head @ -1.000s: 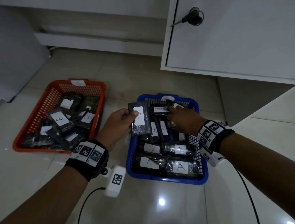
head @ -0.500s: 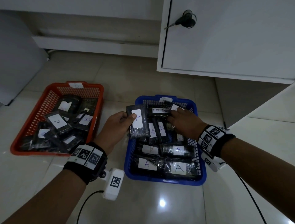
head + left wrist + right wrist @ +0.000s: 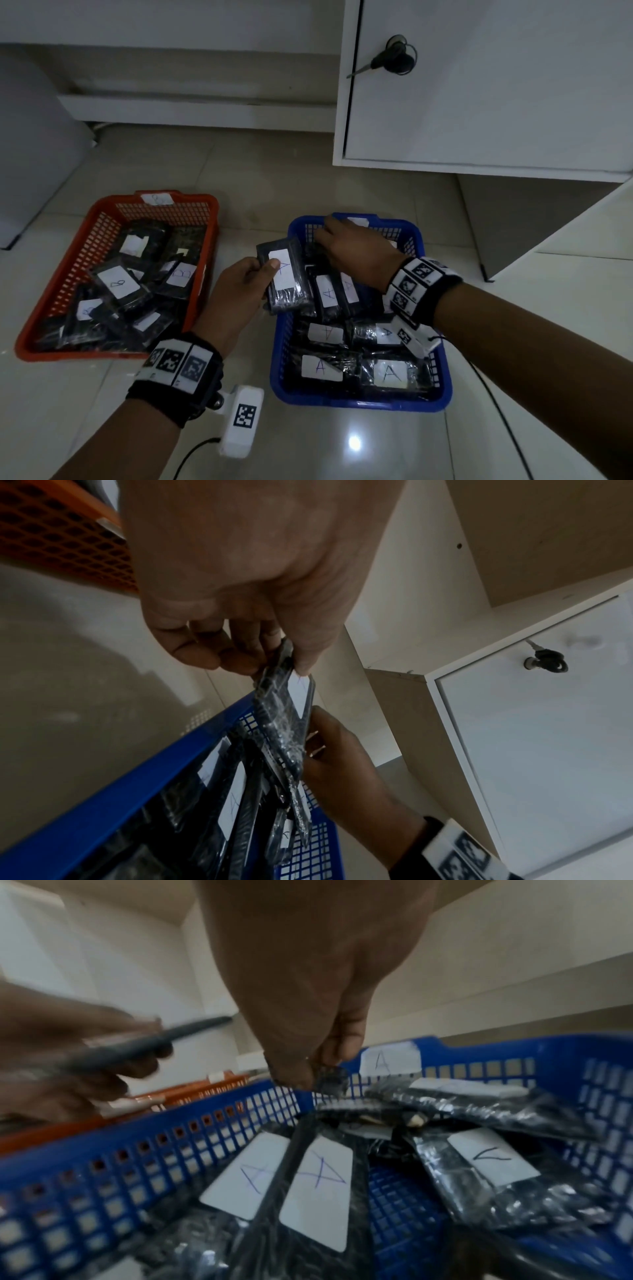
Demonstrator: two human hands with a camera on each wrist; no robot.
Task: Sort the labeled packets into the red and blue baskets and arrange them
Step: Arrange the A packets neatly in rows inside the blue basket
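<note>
One A packet pinched in our left hand over the blue basket's left edge, right hand pinching a packet corner at the far edge, so we'd slot it next.

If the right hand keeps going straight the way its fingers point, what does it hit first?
Probably the far wall of the blue basket, near its taped A label. The right hand points at that back corner, its fingertips pinching a dark packet close to the mesh. Depth is unclear.
</note>
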